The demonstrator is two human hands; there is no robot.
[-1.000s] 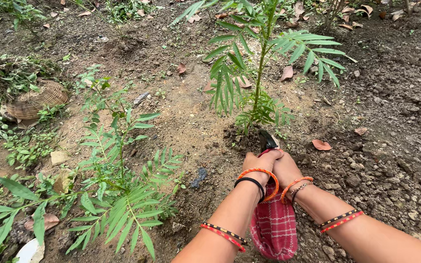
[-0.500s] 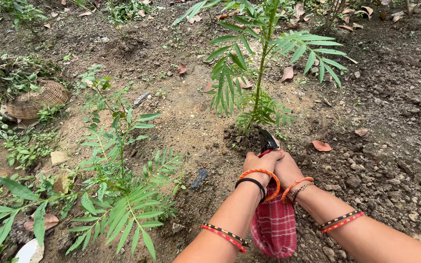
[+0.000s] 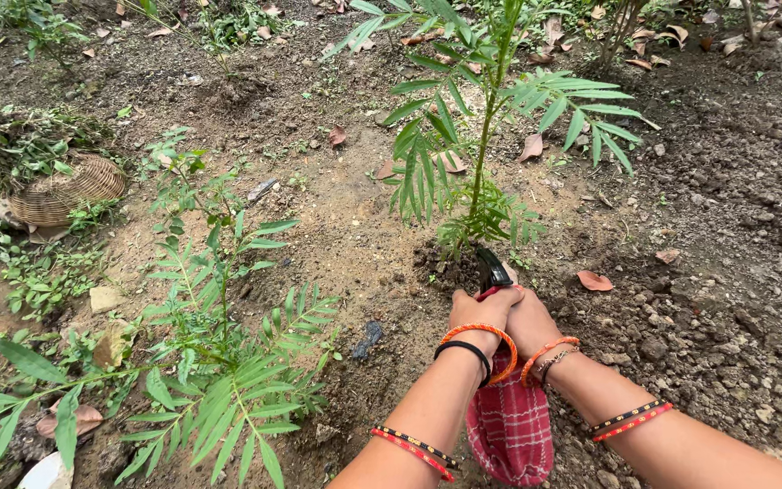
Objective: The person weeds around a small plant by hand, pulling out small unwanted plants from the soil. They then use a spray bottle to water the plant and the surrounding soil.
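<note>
Both my hands are clasped together around the handle of a dark digging tool [image 3: 492, 270], whose black blade pokes into the soil at the foot of a young leafy plant [image 3: 481, 154]. My left hand [image 3: 477, 311] wraps the handle from the left, with orange and black bangles on its wrist. My right hand [image 3: 529, 321] presses against it from the right, also wearing bangles. A red checked cloth [image 3: 509, 427] hangs between my forearms. The tool's handle is hidden inside my fists.
Loose dark soil [image 3: 726, 299] with small stones lies to the right. A second leafy plant [image 3: 219, 317] grows at the left. A woven basket [image 3: 61, 190] lies overturned among weeds at far left. Dry leaves [image 3: 595, 281] are scattered about.
The view has shifted slightly; my clasped hands and the tool stay at the plant's base, the blade a little deeper toward the stem.
</note>
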